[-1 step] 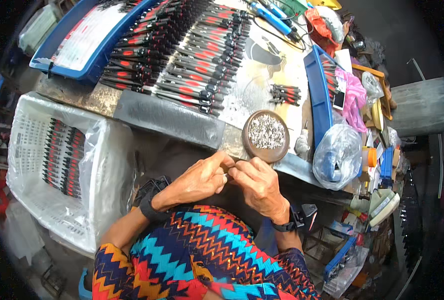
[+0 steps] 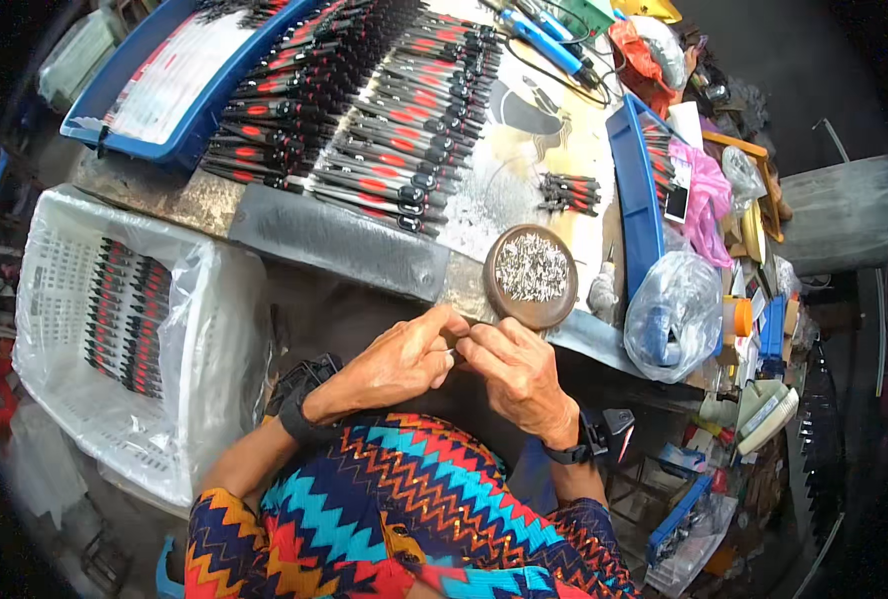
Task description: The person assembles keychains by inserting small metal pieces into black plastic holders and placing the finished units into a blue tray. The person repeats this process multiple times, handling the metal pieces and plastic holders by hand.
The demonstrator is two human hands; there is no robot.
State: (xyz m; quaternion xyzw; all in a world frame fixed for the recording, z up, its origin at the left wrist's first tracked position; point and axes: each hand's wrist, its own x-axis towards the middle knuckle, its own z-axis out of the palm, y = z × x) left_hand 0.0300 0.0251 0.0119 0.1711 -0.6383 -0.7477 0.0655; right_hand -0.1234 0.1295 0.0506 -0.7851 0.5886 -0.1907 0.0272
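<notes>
My left hand (image 2: 401, 356) and my right hand (image 2: 512, 371) meet at the fingertips in front of the bench's near edge. Both are closed in a pinch, and whatever lies between the fingers is too small and hidden to name. Just beyond them a round brown bowl (image 2: 493, 283) sits at the edge, filled with small silvery metal pieces (image 2: 532, 268). Farther back on the bench lies a small bundle of black-and-red pen-like tools (image 2: 570, 193). Long stacked rows of similar grey, black and red tools (image 2: 394, 165) spread to the left of it.
A white plastic-lined crate (image 2: 54, 290) holding more tools stands at my left. Blue trays flank the bench, one (image 2: 179, 140) at far left, another (image 2: 636, 190) at right. Beside the right tray are a clear plastic bag (image 2: 676, 314) and a pink bag (image 2: 704, 195). Corded blue handheld tools (image 2: 549, 45) lie at the back.
</notes>
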